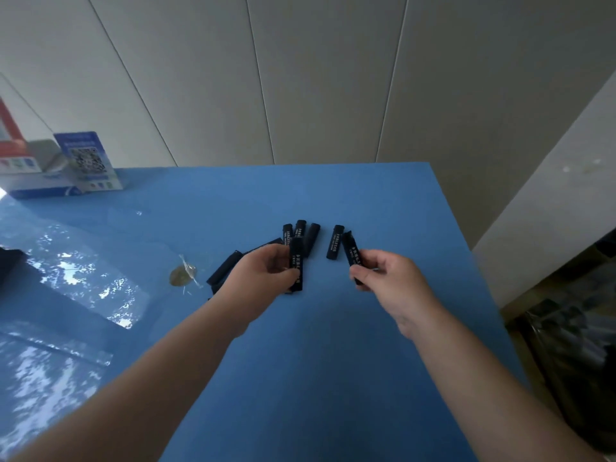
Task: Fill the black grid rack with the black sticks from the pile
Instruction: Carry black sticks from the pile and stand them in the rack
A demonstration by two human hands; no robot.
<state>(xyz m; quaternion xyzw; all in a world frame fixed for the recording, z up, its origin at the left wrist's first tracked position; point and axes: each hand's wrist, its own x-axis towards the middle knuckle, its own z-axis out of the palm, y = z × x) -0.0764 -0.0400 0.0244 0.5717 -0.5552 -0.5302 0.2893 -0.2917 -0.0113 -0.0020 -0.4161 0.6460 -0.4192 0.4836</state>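
Head view: one black stick (296, 261) between left fingers (283, 258), another (352, 251) between right fingers (361, 273).

Black sticks (301, 233) with white lettering lie clustered on blue table (333, 361).

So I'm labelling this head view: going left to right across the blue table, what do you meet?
QR-code sign → yellowish wrapped bit → left hand holding a black stick → lone lying stick → right hand pinching another stick.
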